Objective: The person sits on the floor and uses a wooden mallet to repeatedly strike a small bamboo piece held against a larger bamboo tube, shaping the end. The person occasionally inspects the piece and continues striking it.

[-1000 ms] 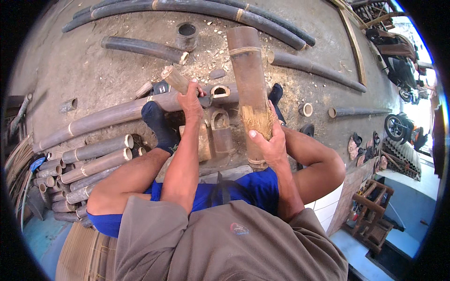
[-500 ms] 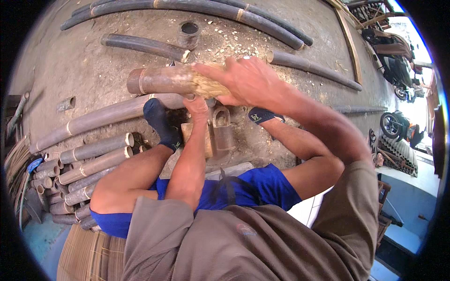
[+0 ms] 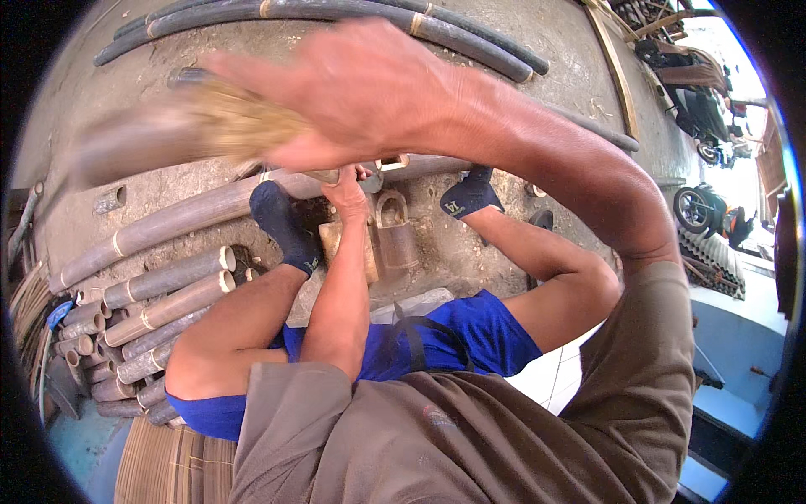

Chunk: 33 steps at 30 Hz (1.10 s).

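Note:
In my right hand, raised high and blurred by motion, is a thick bamboo club. Its pale, shaved end lies in my grip and its brown barrel points left. Below it my left hand closes round a tool whose grip is mostly hidden; a bit of grey metal shows beside the fingers. That hand is at a long bamboo pole lying crosswise between my feet. Just right of my left wrist stands a cut bamboo piece with an arched, handle-like top.
Cut bamboo tubes are stacked at the left. Long dark poles lie along the far side. A short bamboo piece sits beyond the near pole. My socked feet flank the work; motorbikes stand far right.
My right hand has lifted and swung left with the club, coming up closer to the camera. My left hand has stayed at nearly the same place by the pole.

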Each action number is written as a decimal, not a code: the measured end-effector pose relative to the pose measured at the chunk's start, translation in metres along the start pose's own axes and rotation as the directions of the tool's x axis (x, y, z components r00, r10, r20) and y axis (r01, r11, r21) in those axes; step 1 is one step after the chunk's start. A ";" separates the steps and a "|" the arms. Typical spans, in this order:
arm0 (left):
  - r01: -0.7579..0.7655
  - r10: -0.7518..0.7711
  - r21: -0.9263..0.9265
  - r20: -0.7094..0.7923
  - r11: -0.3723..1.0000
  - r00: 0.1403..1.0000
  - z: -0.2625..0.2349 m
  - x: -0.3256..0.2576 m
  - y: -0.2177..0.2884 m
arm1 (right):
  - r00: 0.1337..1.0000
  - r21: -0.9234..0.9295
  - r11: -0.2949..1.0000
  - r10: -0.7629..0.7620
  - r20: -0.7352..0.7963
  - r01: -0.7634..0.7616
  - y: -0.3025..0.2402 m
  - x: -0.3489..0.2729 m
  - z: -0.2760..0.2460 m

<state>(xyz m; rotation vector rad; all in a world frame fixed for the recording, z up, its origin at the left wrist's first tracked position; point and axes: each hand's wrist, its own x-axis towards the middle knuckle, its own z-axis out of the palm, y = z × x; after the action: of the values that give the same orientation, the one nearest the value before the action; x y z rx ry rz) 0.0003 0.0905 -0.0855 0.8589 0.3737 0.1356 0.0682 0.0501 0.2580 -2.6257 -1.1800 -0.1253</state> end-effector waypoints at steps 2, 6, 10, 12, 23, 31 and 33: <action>0.016 -0.016 0.048 -0.006 0.999 1.000 -0.002 -0.001 -0.004 | 0.941 0.149 0.980 -0.074 -0.331 0.129 -0.010 0.026 -0.008; -0.282 0.309 0.238 -0.085 0.929 0.947 -0.037 0.019 -0.044 | 0.987 0.088 0.990 -0.094 -0.127 0.106 -0.010 -0.001 0.029; 0.017 0.007 0.189 -0.128 0.982 0.992 0.004 -0.012 -0.021 | 0.787 -0.256 0.961 0.238 0.570 -0.105 0.028 -0.046 0.013; 0.085 -0.070 0.103 -0.136 0.991 0.988 0.030 -0.034 0.007 | 0.810 -0.213 0.928 0.370 0.456 -0.305 0.018 -0.056 -0.024; -0.262 0.218 0.416 0.152 0.871 0.964 0.114 -0.084 0.036 | 0.192 0.767 0.210 0.975 -0.115 -0.607 -0.017 -0.310 0.009; -0.576 -0.119 0.736 0.647 0.355 0.753 0.146 -0.090 -0.034 | -0.060 0.917 0.055 0.995 -0.086 -0.394 -0.041 -0.366 0.065; -0.560 -0.177 0.761 0.632 0.327 0.755 0.143 -0.084 -0.045 | -0.055 0.923 0.031 0.997 -0.056 -0.384 -0.043 -0.373 0.068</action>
<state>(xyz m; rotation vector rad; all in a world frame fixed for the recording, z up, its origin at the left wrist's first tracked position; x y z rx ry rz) -0.0256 -0.0631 -0.0125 2.0890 -0.4186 -0.1791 -0.2144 -0.1732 0.1326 -1.6251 0.7823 -0.4148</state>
